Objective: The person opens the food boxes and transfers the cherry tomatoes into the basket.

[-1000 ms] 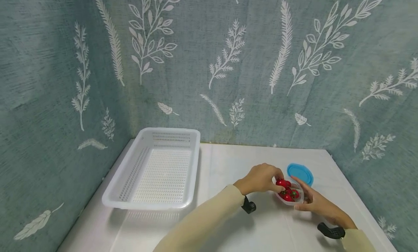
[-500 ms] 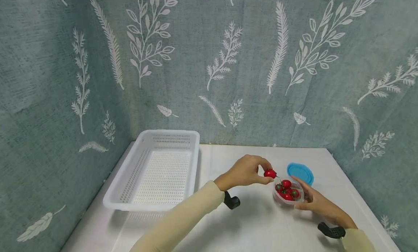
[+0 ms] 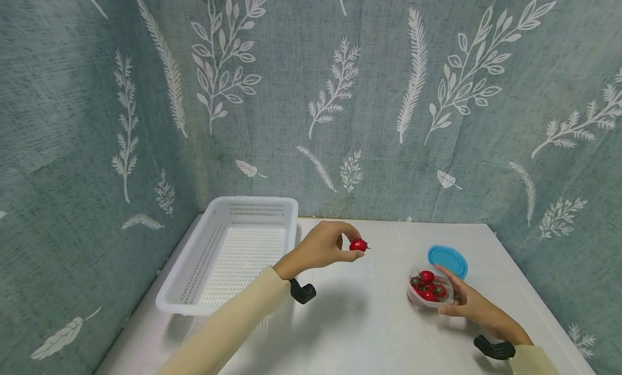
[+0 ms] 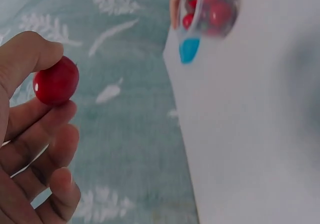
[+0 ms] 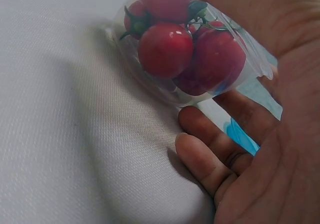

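In the head view my left hand (image 3: pixel 320 248) is raised over the middle of the table, near the basket's right side. It pinches a red cherry tomato (image 3: pixel 358 245) between thumb and fingertips, the stem pointing right. The left wrist view shows this tomato (image 4: pixel 56 81) up close, the lower fingers loosely bent. My right hand (image 3: pixel 478 310) holds a small clear plastic container (image 3: pixel 421 302) from its right side, thumb and fingers around it. Inside lie several cherry tomatoes (image 5: pixel 165 50) with green stems. Part of the container is hidden behind the right thumb in the right wrist view.
A white perforated plastic basket (image 3: pixel 250 261) with nothing in it stands at the left of the white table (image 3: pixel 374 321). A blue round lid (image 3: pixel 447 260) lies just behind the container. Patterned green-blue fabric walls (image 3: pixel 359 105) enclose the table's back and sides.
My left hand has lifted a cherry tomato out of the container and carried it left toward the basket. My right hand has stayed on the container.
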`<state>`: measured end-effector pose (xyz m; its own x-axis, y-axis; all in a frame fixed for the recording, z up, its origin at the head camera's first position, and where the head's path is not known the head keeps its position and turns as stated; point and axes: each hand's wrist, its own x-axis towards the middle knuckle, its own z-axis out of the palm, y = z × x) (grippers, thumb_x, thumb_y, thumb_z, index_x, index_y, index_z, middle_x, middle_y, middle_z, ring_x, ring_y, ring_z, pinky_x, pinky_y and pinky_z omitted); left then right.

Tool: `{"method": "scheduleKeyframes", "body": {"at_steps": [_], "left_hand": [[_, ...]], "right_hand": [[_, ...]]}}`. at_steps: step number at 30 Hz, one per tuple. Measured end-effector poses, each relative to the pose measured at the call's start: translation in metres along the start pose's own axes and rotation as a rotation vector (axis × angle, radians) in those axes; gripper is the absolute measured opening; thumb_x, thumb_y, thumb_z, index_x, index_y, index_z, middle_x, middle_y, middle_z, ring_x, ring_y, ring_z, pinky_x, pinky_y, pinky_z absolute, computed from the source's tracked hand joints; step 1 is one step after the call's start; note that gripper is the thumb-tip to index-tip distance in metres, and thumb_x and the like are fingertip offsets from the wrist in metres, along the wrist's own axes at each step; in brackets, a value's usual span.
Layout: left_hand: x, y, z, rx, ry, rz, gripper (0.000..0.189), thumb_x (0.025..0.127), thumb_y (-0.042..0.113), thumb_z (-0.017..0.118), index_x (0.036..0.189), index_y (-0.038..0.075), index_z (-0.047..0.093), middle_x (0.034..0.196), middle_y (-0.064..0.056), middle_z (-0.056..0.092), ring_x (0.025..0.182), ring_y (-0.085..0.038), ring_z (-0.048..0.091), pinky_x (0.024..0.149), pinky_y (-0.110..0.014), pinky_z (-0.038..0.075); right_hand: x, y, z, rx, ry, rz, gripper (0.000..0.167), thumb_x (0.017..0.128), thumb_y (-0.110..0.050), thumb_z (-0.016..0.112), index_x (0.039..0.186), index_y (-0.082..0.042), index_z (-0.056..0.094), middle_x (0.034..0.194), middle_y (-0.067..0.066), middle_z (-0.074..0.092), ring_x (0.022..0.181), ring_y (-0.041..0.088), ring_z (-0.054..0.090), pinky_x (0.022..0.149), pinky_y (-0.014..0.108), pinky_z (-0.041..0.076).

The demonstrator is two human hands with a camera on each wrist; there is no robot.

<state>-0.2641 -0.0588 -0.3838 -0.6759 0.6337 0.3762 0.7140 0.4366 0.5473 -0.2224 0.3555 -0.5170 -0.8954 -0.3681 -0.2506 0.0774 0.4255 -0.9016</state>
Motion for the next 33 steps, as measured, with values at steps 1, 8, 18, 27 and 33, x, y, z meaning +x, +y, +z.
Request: {"method": "scheduleKeyframes", "body": {"at_steps": [1, 8, 18, 27, 33], "left_hand": [[-0.004, -0.003, -0.005, 0.007, 0.009, -0.008, 0.015, 0.090, 0.027, 0.081, 0.101, 0.020, 0.075, 0.090, 0.015, 0.068, 0.055, -0.008, 0.050, 0.054, -0.025, 0.043], [-0.032, -0.024, -0.040, 0.091, 0.095, -0.083, 0.016, 0.088, 0.030, 0.083, 0.100, 0.023, 0.075, 0.091, 0.015, 0.069, 0.059, -0.008, 0.054, 0.053, -0.026, 0.044], [-0.077, -0.046, -0.074, 0.151, 0.150, -0.146, 0.019, 0.085, 0.024, 0.085, 0.101, 0.019, 0.076, 0.088, 0.012, 0.067, 0.062, -0.006, 0.054, 0.058, -0.027, 0.046], [-0.112, -0.066, -0.092, 0.169, 0.177, -0.208, 0.021, 0.085, 0.023, 0.086, 0.102, 0.017, 0.076, 0.088, 0.010, 0.067, 0.064, -0.007, 0.054, 0.057, -0.026, 0.046], [-0.127, -0.074, -0.103, 0.190, 0.161, -0.269, 0.021, 0.085, 0.023, 0.087, 0.102, 0.017, 0.075, 0.088, 0.009, 0.067, 0.065, -0.010, 0.054, 0.056, -0.028, 0.046]], "right_hand": [[0.000, 0.000, 0.000, 0.002, -0.002, -0.004, 0.099, 0.095, -0.023, 0.074, 0.166, -0.028, 0.006, 0.166, 0.019, 0.001, 0.098, 0.030, 0.047, 0.074, 0.034, 0.048], [-0.001, 0.000, 0.002, 0.028, -0.040, -0.030, 0.097, 0.099, -0.020, 0.070, 0.167, -0.025, 0.001, 0.169, 0.019, -0.016, 0.150, 0.055, -0.010, 0.112, 0.077, 0.011], [-0.001, -0.005, 0.004, 0.048, -0.029, -0.014, 0.098, 0.099, -0.019, 0.069, 0.166, -0.024, -0.001, 0.169, 0.019, -0.017, 0.150, 0.055, -0.010, 0.112, 0.076, 0.009], [-0.003, -0.003, 0.006, 0.037, -0.007, -0.056, 0.098, 0.099, -0.017, 0.070, 0.166, -0.020, -0.001, 0.169, 0.020, -0.014, 0.150, 0.055, -0.005, 0.113, 0.073, 0.019], [-0.004, -0.001, 0.006, 0.037, -0.015, -0.056, 0.098, 0.099, -0.016, 0.070, 0.166, -0.019, -0.002, 0.168, 0.020, -0.015, 0.151, 0.055, -0.005, 0.114, 0.070, 0.022]]}}
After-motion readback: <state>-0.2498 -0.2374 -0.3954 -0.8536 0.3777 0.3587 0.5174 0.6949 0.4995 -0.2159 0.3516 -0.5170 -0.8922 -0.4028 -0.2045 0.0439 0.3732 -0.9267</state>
